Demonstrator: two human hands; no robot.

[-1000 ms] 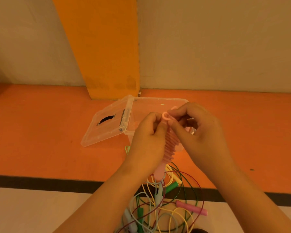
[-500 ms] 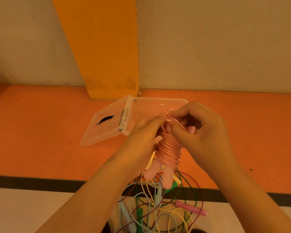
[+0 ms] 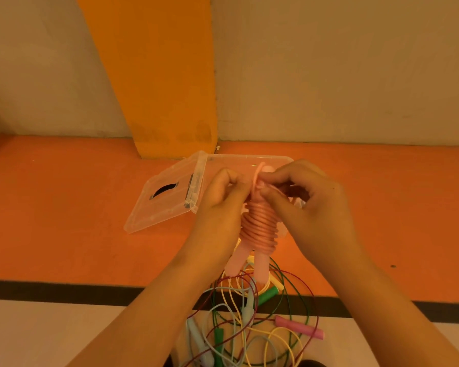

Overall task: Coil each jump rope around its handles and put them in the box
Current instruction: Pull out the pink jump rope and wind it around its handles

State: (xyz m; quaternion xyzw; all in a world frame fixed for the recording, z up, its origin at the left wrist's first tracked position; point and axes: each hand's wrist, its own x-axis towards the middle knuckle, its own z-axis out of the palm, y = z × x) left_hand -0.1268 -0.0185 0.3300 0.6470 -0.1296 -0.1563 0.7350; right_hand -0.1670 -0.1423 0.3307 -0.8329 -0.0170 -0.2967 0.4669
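Lying open at the left, the clear plastic lid [image 3: 167, 200] with a dark slot rests on the orange surface [image 3: 64, 221]. Its edge meets the clear plastic box [image 3: 236, 165], which sits just in front of the orange pillar [image 3: 164, 88]. The left hand [image 3: 220, 205], raised in front of the box, has its fingers curled round the upper part of the pink jump rope [image 3: 257, 229] and grips it near the top. The cord is wound in tight turns around the two pink handles, whose lower ends stick out below the coil, slightly splayed. Beneath it a loose tangle of green, yellow, pale blue and dark red ropes [image 3: 249, 308] lies across a black stripe, with a green handle [image 3: 266, 296] and a pink handle [image 3: 300, 327] among them. The right hand [image 3: 313, 207] pinches the loop of pink cord at the top of the bundle between thumb and forefinger; the coiled rope is held in the air, outside the box
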